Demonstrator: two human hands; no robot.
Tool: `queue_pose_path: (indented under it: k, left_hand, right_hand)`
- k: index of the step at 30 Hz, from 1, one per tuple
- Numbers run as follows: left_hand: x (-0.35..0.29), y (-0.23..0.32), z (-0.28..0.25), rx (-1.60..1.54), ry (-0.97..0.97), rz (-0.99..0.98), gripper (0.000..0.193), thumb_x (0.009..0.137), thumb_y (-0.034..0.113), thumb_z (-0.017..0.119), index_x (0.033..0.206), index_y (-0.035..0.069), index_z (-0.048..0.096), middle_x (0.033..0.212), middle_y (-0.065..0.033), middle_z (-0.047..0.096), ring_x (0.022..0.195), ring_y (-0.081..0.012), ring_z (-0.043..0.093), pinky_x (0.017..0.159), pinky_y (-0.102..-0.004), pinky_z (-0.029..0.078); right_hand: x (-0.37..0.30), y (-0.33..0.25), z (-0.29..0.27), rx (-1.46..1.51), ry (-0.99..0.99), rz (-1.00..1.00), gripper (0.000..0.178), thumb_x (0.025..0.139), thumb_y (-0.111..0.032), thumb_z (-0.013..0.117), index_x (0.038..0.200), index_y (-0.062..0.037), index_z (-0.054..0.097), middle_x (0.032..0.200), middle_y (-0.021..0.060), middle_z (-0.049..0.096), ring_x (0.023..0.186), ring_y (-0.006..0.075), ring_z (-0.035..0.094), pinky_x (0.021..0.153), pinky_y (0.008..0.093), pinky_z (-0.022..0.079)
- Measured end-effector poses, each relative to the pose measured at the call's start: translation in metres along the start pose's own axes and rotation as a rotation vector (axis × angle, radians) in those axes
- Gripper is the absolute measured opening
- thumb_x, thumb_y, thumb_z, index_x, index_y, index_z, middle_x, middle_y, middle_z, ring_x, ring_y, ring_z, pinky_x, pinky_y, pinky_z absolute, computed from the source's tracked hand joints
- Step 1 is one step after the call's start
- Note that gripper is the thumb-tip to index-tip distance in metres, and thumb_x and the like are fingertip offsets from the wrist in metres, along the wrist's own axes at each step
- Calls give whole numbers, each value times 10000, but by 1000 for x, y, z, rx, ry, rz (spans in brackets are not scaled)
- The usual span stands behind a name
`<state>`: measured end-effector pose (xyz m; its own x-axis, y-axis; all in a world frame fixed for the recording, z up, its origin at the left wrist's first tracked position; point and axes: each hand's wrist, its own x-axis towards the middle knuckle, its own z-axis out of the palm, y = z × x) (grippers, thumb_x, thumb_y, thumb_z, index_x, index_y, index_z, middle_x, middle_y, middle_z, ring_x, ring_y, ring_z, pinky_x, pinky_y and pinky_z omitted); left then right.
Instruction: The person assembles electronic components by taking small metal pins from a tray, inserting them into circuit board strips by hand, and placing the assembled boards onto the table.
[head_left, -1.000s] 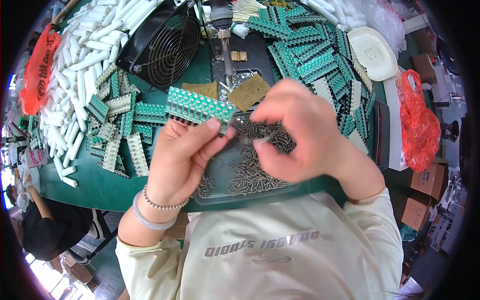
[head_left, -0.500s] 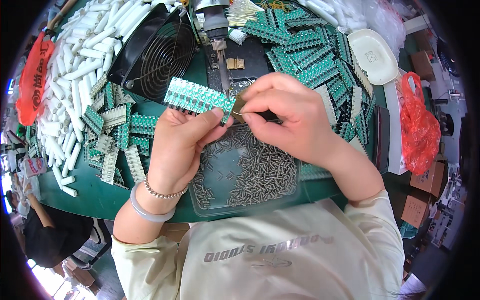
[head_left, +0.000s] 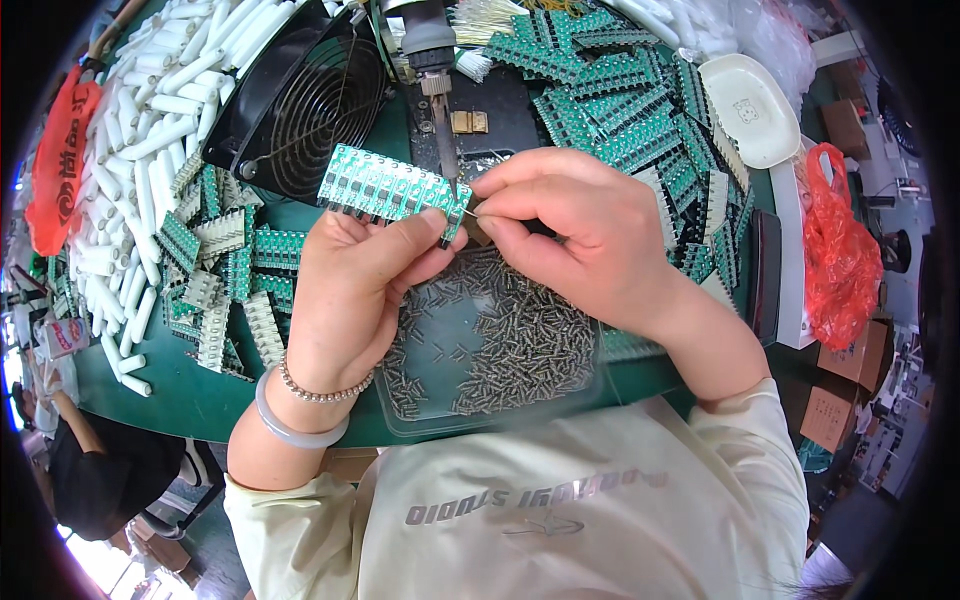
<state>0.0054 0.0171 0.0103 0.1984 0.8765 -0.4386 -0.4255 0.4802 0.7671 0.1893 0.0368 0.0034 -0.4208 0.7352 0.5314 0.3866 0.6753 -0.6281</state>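
My left hand (head_left: pixel 365 265) grips a strip of green circuit boards (head_left: pixel 385 187) between thumb and fingers, its face with black chips turned up. Just off the strip's right end, my right hand (head_left: pixel 590 225) is closed in a pinch on a thin wire-like piece (head_left: pixel 470 212), whose far tip meets the board's edge. A soldering iron (head_left: pixel 436 95) points down from above, its tip at the strip's right end; whether it touches cannot be made out. Below both hands lies a clear tray (head_left: pixel 440 335) of small metal spring-like pieces (head_left: pixel 530 340).
A black fan (head_left: pixel 300 105) stands left of the iron. White tubes (head_left: pixel 150 180) pile up at the left, more green board strips (head_left: pixel 620 110) at the back right. A cream dish (head_left: pixel 750 110) and a red plastic bag (head_left: pixel 838 250) sit on the right.
The board strip and my left hand have shifted slightly left. My right fingers have tilted a little, and the thin piece now shows at the board's end.
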Motion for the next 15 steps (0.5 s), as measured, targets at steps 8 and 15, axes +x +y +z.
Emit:
queue_pose_path:
  k: [8,15]
  left_hand:
    - [1,3,-2,-24,-21,-17,118,806,-1,556,876,-80,609,823,-133,643,748,-158,639,688,-207,531]
    - [1,4,-3,-32,-23,-17,124,809,5,555,880,-80,611,822,-132,644,745,-156,638,676,-203,528]
  right_hand:
    - [3,-1,-2,0,-3,0,94,689,-15,658,777,-44,645,850,70,643,716,161,619,602,237,490]
    - [3,0,-1,-5,-3,-15,105,685,-15,665,781,-53,648,851,67,644,723,161,621,608,240,493]
